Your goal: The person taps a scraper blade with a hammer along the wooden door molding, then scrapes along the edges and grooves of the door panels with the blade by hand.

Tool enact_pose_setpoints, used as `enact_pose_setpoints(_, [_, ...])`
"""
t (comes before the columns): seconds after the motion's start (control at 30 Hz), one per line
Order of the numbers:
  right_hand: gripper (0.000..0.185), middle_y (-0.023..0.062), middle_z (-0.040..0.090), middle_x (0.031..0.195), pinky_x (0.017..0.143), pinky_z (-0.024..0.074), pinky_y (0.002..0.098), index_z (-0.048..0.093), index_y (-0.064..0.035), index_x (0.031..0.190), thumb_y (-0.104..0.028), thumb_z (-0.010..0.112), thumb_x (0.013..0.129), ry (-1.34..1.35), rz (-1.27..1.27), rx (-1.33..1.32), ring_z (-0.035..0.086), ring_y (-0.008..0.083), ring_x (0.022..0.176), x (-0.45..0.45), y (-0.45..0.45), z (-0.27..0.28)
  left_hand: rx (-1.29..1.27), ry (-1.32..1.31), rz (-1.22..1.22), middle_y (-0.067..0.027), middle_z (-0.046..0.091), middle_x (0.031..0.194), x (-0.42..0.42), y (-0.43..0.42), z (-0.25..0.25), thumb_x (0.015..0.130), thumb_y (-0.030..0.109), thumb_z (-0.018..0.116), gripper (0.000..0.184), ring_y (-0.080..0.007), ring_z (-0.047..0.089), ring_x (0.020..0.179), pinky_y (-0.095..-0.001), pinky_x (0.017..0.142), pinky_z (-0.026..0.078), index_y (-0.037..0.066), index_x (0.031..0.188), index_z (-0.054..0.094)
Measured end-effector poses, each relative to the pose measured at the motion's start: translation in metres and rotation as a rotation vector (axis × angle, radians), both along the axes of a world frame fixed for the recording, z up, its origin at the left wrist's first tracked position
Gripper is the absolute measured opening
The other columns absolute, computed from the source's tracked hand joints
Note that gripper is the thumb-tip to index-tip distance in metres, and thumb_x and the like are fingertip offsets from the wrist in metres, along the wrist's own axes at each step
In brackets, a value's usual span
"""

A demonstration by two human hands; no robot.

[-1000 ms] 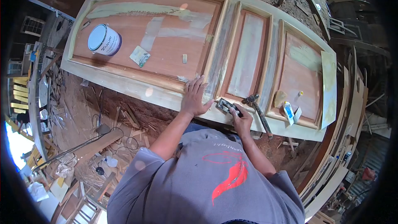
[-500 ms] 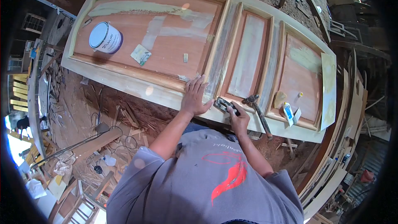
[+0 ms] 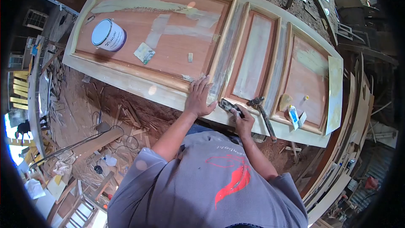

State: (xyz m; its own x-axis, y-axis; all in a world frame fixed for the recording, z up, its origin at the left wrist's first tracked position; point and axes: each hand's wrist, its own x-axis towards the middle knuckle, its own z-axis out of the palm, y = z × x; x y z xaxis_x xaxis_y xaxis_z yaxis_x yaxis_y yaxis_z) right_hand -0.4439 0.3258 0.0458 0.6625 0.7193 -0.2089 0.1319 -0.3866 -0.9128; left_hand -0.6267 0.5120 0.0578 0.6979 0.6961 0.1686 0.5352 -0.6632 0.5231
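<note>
A large wooden door (image 3: 168,94) with raised mouldings and three recessed panels lies flat in front of me. My left hand (image 3: 199,98) rests palm down on its near edge, fingers stretched over the moulding, holding nothing. Just to the right, my right hand (image 3: 244,120) is closed round a small dark hand tool (image 3: 228,105) with a broad, grey-smeared head. That head meets the near frame by the lower corner of the middle panel; its exact kind is unclear. A hammer (image 3: 265,120) lies beside my right hand, its handle end over the door's edge.
A labelled can (image 3: 113,38), a smeared square pad (image 3: 144,53) and a small pale block (image 3: 190,57) are on the large panel. A tube (image 3: 293,115), yellow cap (image 3: 306,98) and tan piece (image 3: 285,101) lie right. Wood scraps (image 3: 122,143) litter the floor.
The head of the tool in my right hand has tilted slightly at the same corner. My left hand stays flat in place. The view has shifted very slightly.
</note>
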Motion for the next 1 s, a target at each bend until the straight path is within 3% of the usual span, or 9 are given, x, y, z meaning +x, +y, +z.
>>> enact_pose_setpoints(0.13, [0.035,0.0095,0.083,0.108,0.084,0.0589,0.0306,0.081,0.0000,0.126,-0.013,0.089,0.094,0.104,0.005,-0.057,0.072,0.0115,0.091,0.006,0.003,0.009,-0.014,0.004,0.001,-0.0207,0.043,0.169,-0.002,0.002,0.001,0.084,0.048,0.077,0.080,-0.0380,0.034,0.161,-0.0589,0.133,0.019,0.004,0.148,0.056])
enact_pose_setpoints(0.27, [0.030,0.0132,0.080,0.100,0.079,0.0590,0.0366,0.083,-0.0064,0.120,-0.008,0.089,0.091,-0.280,0.239,0.067,0.076,0.0234,0.086,0.025,0.012,0.026,0.009,0.015,0.014,-0.0205,0.043,0.169,-0.001,0.004,-0.005,0.088,0.056,0.075,0.083,-0.0374,0.034,0.160,-0.0585,0.134,0.019,0.004,0.149,0.054])
enact_pose_setpoints(0.3, [0.027,0.0143,0.076,0.097,0.077,0.0586,0.0390,0.083,-0.0082,0.115,-0.006,0.088,0.089,-0.362,0.350,-0.011,0.075,0.0298,0.087,0.034,0.013,0.038,0.007,0.020,0.023,-0.0204,0.043,0.169,0.000,0.003,-0.006,0.089,0.058,0.074,0.084,-0.0371,0.034,0.161,-0.0586,0.134,0.018,0.004,0.150,0.054])
enact_pose_setpoints(0.43, [0.025,0.0133,0.075,0.095,0.078,0.0581,0.0400,0.083,-0.0077,0.114,-0.008,0.088,0.090,-0.370,0.307,-0.069,0.074,0.0298,0.087,0.062,0.015,0.061,0.010,0.059,0.042,-0.0224,0.042,0.168,0.004,0.001,-0.006,0.081,0.057,0.084,0.092,-0.0396,0.035,0.159,-0.0604,0.131,0.023,0.005,0.150,0.052])
enact_pose_setpoints(0.67, [0.024,0.0147,0.074,0.093,0.076,0.0578,0.0428,0.083,-0.0076,0.115,-0.015,0.087,0.092,-0.351,0.519,-0.080,0.073,0.0323,0.084,0.072,0.048,0.077,-0.023,0.128,0.005,-0.0183,0.038,0.172,-0.004,0.001,0.006,0.079,0.056,0.081,0.094,-0.0347,0.030,0.163,-0.0578,0.136,0.015,0.008,0.154,0.050])
enact_pose_setpoints(0.87, [0.022,0.0159,0.071,0.090,0.074,0.0576,0.0498,0.084,-0.0123,0.113,-0.017,0.081,0.092,-0.536,0.732,-0.075,0.074,0.0389,0.083,0.062,0.082,0.084,-0.021,0.034,0.015,-0.0200,0.040,0.170,-0.004,0.001,-0.002,0.078,0.049,0.083,0.091,-0.0392,0.035,0.159,-0.0601,0.132,0.022,0.007,0.152,0.052])
enact_pose_setpoints(1.0, [0.014,0.0158,0.070,0.088,0.072,0.0584,0.0514,0.081,-0.0102,0.104,-0.012,0.072,0.092,-0.716,0.832,-0.108,0.075,0.0379,0.081,0.053,0.094,0.096,-0.007,0.037,0.018,-0.0207,0.042,0.169,-0.005,0.000,-0.005,0.079,0.049,0.082,0.089,-0.0398,0.037,0.158,-0.0598,0.131,0.023,0.006,0.151,0.052])
